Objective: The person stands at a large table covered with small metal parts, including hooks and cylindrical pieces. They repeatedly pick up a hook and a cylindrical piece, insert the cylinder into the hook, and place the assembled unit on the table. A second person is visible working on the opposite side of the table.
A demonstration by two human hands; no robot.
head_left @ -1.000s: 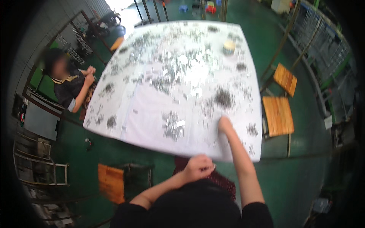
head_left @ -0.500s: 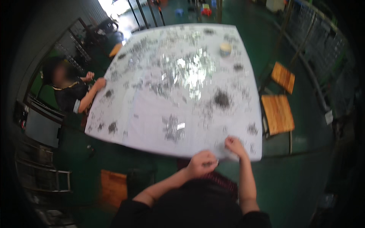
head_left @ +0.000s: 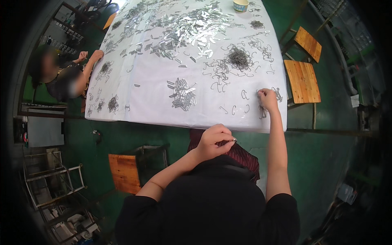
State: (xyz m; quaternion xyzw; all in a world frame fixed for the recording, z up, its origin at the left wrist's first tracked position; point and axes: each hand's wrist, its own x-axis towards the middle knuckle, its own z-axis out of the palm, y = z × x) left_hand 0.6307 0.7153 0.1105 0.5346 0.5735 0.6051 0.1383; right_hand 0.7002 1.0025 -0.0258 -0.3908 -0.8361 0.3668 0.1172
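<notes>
My left hand (head_left: 214,142) is closed in front of the table's near edge, above my lap. Between its thumb and fingertip sits a small shiny metal piece (head_left: 234,140), too small to tell its exact kind. Over the table's right near corner, my right hand (head_left: 268,99) has its fingertips pinched together; what they hold, if anything, I cannot make out. Beside it lie a small group of bent wire hooks (head_left: 278,94) and more hooks (head_left: 262,112) under the wrist. A pile of flat metal strips (head_left: 182,94) lies nearer the middle.
The white-covered table (head_left: 159,112) also bears a big heap of shiny strips (head_left: 200,26), a dark hook pile (head_left: 239,58) and a paper tub (head_left: 241,5). Another person (head_left: 65,77) works at the left edge. Wooden stools (head_left: 302,81) stand right, another stool (head_left: 123,173) lower left.
My right hand has moved outward to the right, to the hooks near the table's corner. My left hand stays closed at the near edge. The view has tilted downward and sharpened.
</notes>
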